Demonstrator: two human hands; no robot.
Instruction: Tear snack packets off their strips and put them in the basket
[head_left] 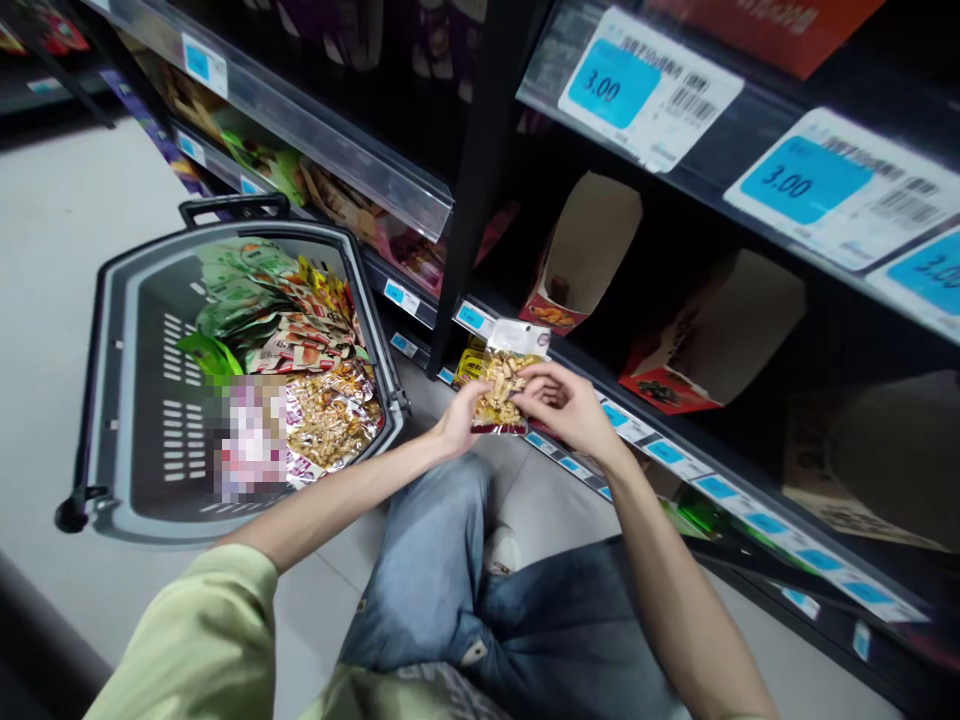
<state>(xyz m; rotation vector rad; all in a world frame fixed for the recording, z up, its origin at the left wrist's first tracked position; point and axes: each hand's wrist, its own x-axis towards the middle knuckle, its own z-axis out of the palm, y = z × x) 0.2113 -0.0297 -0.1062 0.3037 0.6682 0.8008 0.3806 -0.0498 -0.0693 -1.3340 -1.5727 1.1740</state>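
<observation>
Nearest to us, two denim-clad legs [435, 540] bend above a pale tiled floor [315, 610]. Just beyond the knees we find the snack packet [504, 395], its white top uppermost and light brown pieces showing through its clear front. The left hand [457, 418] pinches its left edge; the right hand [566, 402] has its fingers curled at the packet's right side, and we cannot tell whether they grip it. To the left we note a gray basket [146, 340] containing green packets [240, 290], red-and-white packets [307, 342] and clear packets [330, 418]; one patch there is pixelated. Farther off, black shelving [481, 150] bears open-topped cardboard boxes [596, 225] and blue-and-white price labels [649, 90], the largest reading 3.00.
</observation>
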